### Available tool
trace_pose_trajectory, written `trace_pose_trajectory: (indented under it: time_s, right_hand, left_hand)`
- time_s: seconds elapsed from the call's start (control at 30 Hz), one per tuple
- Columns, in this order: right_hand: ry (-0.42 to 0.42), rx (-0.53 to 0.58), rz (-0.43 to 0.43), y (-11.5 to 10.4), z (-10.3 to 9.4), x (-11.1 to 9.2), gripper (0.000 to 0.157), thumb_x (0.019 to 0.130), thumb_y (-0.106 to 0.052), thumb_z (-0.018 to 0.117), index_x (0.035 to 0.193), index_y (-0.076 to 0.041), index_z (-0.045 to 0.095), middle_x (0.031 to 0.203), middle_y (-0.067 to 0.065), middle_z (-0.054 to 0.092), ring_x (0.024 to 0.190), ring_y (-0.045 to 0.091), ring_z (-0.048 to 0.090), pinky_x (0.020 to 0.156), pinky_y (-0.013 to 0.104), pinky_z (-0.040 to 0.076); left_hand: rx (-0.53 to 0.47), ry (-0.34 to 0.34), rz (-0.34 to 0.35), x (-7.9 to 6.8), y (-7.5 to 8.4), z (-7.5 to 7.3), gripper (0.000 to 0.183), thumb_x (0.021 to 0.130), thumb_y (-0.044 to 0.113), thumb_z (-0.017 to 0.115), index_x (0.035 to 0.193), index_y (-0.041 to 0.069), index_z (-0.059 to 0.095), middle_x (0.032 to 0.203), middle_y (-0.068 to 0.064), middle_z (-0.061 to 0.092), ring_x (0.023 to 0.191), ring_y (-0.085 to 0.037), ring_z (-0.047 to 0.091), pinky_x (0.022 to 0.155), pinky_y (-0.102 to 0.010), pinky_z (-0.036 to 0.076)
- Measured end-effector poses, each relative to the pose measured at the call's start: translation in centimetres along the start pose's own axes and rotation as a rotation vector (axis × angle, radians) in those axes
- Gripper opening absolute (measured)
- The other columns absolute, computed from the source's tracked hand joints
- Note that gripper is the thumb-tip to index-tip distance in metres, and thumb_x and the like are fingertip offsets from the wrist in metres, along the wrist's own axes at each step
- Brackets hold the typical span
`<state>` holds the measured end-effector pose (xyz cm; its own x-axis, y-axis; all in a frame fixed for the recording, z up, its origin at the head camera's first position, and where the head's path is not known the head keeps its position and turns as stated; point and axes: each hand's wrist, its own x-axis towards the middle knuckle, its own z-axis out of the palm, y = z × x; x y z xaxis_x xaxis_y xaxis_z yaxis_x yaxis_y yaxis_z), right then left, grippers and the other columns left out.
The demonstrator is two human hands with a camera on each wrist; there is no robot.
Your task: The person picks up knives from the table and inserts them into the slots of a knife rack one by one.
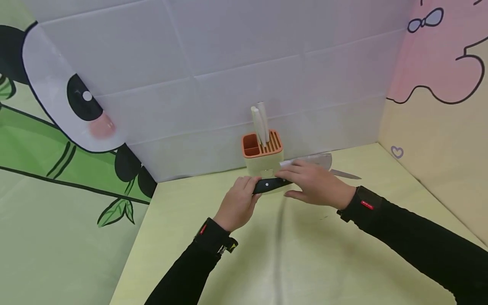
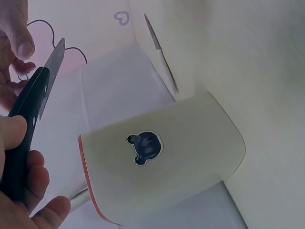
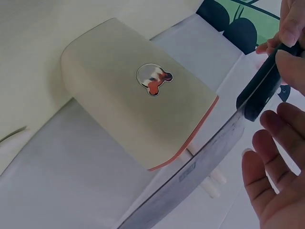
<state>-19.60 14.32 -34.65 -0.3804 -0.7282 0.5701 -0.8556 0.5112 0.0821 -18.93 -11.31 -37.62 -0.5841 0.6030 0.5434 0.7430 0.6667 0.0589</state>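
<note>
A cleaver (image 1: 268, 184) with a black riveted handle and a wide blade is held in front of the knife block. My left hand (image 1: 237, 201) grips the end of its handle. Near the blade end of the handle, my right hand (image 1: 310, 182) hovers with loosely extended fingers, which in the right wrist view (image 3: 281, 176) do not wrap round it. The cream knife block (image 2: 190, 138) has an orange slotted top (image 1: 263, 146) and a bear-shaped cutout. White handles (image 1: 260, 125) stick up from its slots.
A small knife (image 2: 164, 69) with a white handle lies on the table to the right of the block. The pale yellow table (image 1: 244, 271) meets a white back wall (image 1: 244, 63) and a cartoon-printed side wall (image 1: 438, 127).
</note>
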Motion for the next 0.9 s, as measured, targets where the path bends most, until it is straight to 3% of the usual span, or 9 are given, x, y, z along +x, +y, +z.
trace_pose_trajectory:
  time_s: [0.27, 0.5, 0.9]
  right_hand:
    - [-0.046, -0.030, 0.047, 0.6, 0.4, -0.4, 0.051, 0.074, -0.024, 0.081, 0.119, -0.012, 0.062, 0.100, 0.002, 0.063, 0.089, 0.017, 0.052, 0.066, 0.032, 0.052]
    - [-0.037, -0.084, 0.031, 1.2, 0.5, -0.7, 0.041, 0.073, -0.014, 0.081, 0.111, -0.012, 0.064, 0.094, 0.002, 0.063, 0.087, 0.019, 0.052, 0.065, 0.032, 0.053]
    - [-0.084, -0.155, 0.007, 1.5, 0.4, -1.2, 0.035, 0.076, -0.019, 0.080, 0.107, -0.014, 0.065, 0.094, 0.001, 0.066, 0.090, 0.020, 0.056, 0.067, 0.033, 0.054]
  left_hand:
    - [-0.027, -0.032, -0.015, 0.9, 0.7, 0.8, 0.043, 0.089, 0.016, 0.065, 0.126, 0.004, 0.046, 0.106, -0.008, 0.053, 0.096, -0.021, 0.047, 0.085, -0.034, 0.049]
    - [-0.027, -0.036, -0.011, 1.2, 0.9, 1.1, 0.041, 0.090, 0.017, 0.064, 0.125, 0.004, 0.046, 0.106, -0.008, 0.053, 0.096, -0.020, 0.046, 0.084, -0.033, 0.049]
    - [-0.068, -0.011, 0.011, 1.3, 0.9, 1.5, 0.044, 0.089, 0.018, 0.066, 0.127, 0.005, 0.047, 0.107, -0.007, 0.054, 0.096, -0.018, 0.048, 0.083, -0.031, 0.050]
